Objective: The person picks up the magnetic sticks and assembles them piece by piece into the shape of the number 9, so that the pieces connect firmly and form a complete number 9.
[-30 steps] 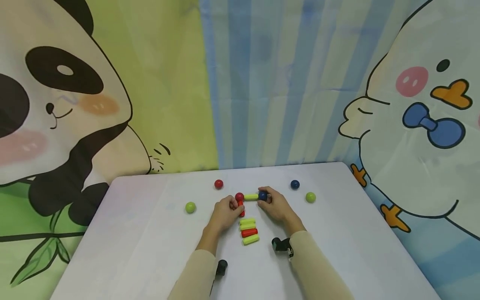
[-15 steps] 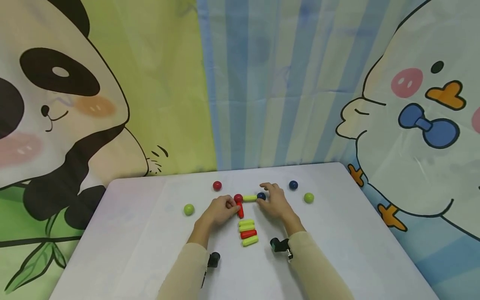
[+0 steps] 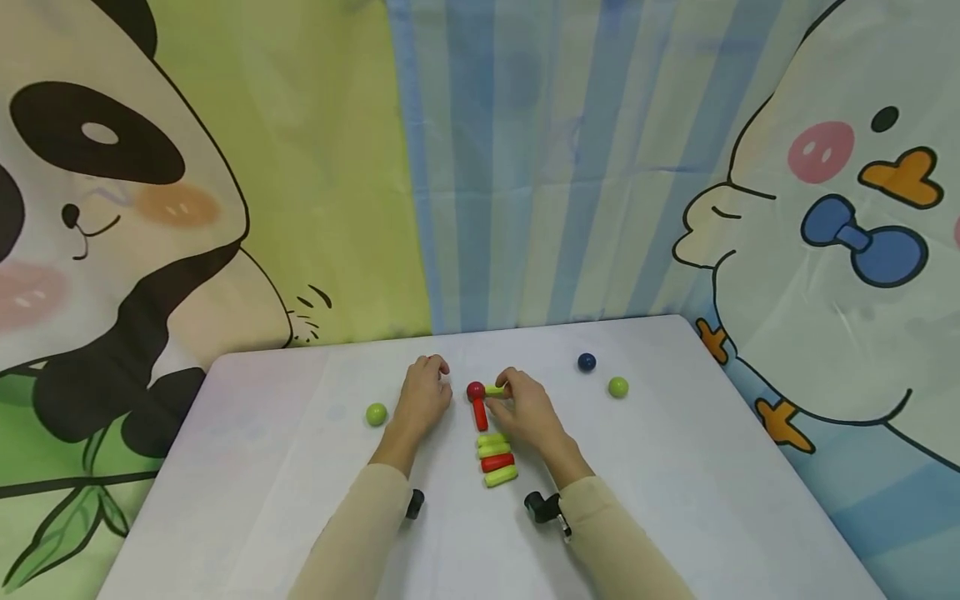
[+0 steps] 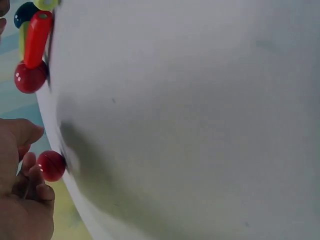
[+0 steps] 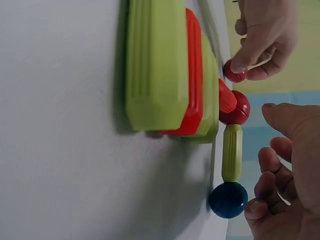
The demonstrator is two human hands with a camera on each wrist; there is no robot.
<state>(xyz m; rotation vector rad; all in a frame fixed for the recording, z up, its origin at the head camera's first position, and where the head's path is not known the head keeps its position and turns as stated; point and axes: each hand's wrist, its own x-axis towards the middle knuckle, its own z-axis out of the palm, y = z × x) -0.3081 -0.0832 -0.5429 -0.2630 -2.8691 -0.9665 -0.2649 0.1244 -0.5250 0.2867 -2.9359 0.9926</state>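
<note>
My left hand point(image 3: 422, 398) is at the back left of the table, its fingers over a loose red ball point(image 4: 51, 166). In the left wrist view the ball lies right at the fingertips, with a gap to the thumb; the head view hides it. My right hand point(image 3: 525, 412) hovers loosely curled beside a joined piece: a red ball point(image 3: 476, 391) with a red rod point(image 3: 480, 414) and a yellow-green rod point(image 5: 232, 152), which ends in a blue ball point(image 5: 228, 200). In the right wrist view a fingertip is close to the blue ball.
Several loose rods, yellow-green ones point(image 3: 501, 476) and a red one point(image 3: 497, 462), lie in a row in front of the joined piece. A green ball point(image 3: 377, 414) lies at left. A blue ball point(image 3: 587, 362) and a green ball point(image 3: 618, 387) lie at right on the white table point(image 3: 712, 467).
My left hand has left the red rod and moved back and left to the loose red ball. My right hand has let go of the blue ball and shifted slightly left, now covering it.
</note>
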